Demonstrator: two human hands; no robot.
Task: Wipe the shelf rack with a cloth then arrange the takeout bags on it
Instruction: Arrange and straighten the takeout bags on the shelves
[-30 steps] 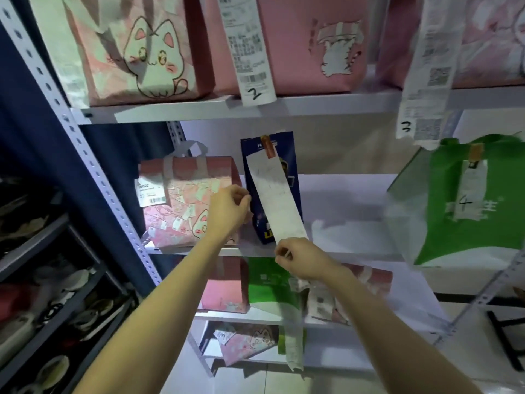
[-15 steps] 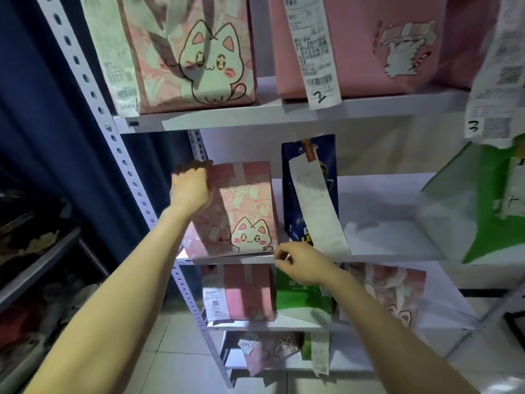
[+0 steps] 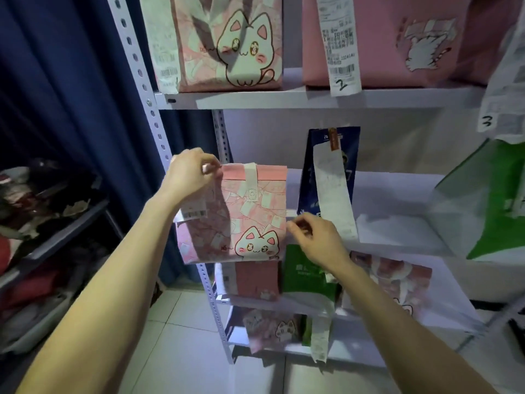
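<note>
One pink cat-print takeout bag [image 3: 255, 214]

One wide-angle camera, worn on the head, faces forward and slightly down, close to the shelf rack [image 3: 312, 99]; the left hand [image 3: 189, 174] and right hand [image 3: 315, 240] reach in from below, the pink bag [image 3: 241, 217] at centre.

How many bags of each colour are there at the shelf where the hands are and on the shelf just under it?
Pink bags: 3
Green bags: 2
Blue bag: 1
Total: 6
</note>
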